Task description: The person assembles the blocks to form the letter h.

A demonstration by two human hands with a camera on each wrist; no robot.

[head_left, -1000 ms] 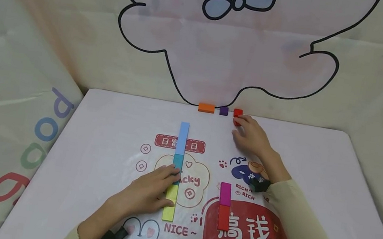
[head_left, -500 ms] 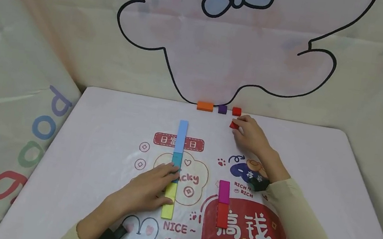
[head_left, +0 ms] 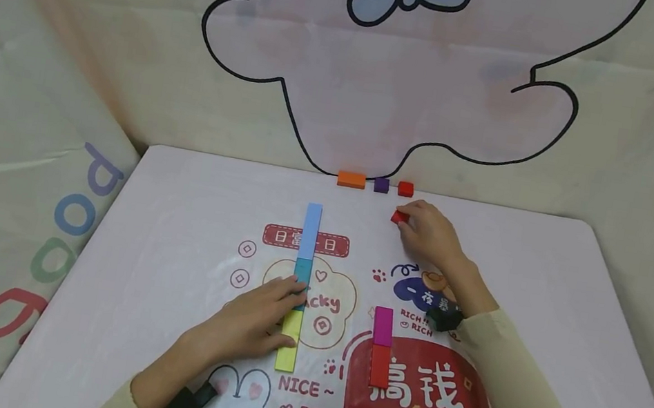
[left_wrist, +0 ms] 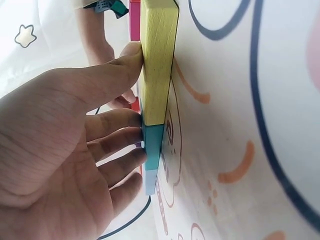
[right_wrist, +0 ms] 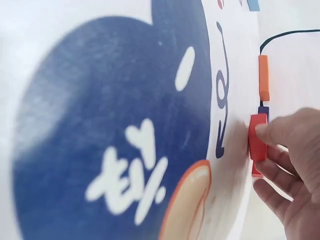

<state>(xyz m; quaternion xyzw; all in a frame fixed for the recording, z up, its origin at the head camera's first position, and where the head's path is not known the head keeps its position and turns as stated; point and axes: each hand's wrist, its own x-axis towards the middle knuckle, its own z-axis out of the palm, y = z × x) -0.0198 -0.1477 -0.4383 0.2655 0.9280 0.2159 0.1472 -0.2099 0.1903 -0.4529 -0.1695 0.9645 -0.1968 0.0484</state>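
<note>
Your right hand (head_left: 431, 232) pinches a red block (head_left: 398, 217) between thumb and fingertips, toward the far edge of the table (head_left: 187, 261). The block sits a little askew; whether its lower edge clears the surface cannot be told.

Your left hand (head_left: 253, 316) has its fingers loosely extended, thumb and fingertips touching the left side of a straight row: light blue block (head_left: 311, 230) at the far end, teal block (head_left: 303, 268) in the middle, yellow block (head_left: 285, 360) nearest. The fingers cover part of the row.

Recommended: keep the pinch on opposite faces and square the block in your fingertips before setting it anywhere. Keep the left-hand contact light; a sideways push would probably break the row's line.

Surroundings: an orange block (head_left: 352, 180), a purple block (head_left: 381, 185) and a second red block (head_left: 406, 189) stand spaced along the far edge, the last just beyond your grip and the likeliest to be knocked. Right of the row, a magenta block (head_left: 383, 326) lies end to end with a longer red block (head_left: 379, 366). A low carry straight toward you could catch that pair; judged safest is lifting over it.
</note>
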